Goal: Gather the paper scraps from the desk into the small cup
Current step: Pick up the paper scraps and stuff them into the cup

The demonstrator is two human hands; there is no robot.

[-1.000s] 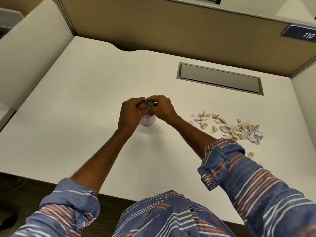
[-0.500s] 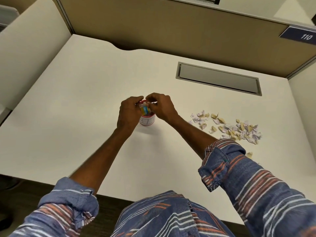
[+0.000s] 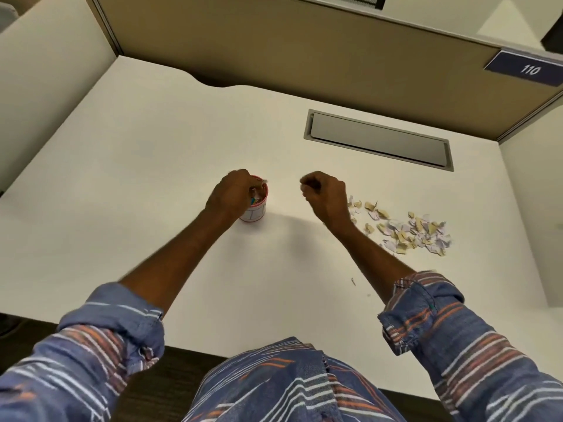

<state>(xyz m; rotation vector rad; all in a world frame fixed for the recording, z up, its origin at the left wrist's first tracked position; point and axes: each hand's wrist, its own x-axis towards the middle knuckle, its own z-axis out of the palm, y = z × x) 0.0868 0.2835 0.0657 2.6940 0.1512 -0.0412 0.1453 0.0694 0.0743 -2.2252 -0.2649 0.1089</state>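
A small white cup [image 3: 255,212] with a red rim stands upright near the middle of the white desk [image 3: 128,166], with paper scraps showing inside it. My left hand [image 3: 230,197] wraps around its left side and rim, fingers reaching into the mouth. My right hand [image 3: 323,194] hovers to the cup's right, fingers curled closed; whether it holds a scrap cannot be told. A loose pile of white and yellowish paper scraps [image 3: 408,228] lies on the desk just right of that hand.
A grey recessed cable tray lid [image 3: 377,140] sits in the desk behind the scraps. Tan partition walls [image 3: 274,44] enclose the desk at back and sides. A tiny scrap [image 3: 353,281] lies nearer the front edge.
My right hand has left the cup's mouth and moved right toward the scrap pile. My left hand stays at the cup.
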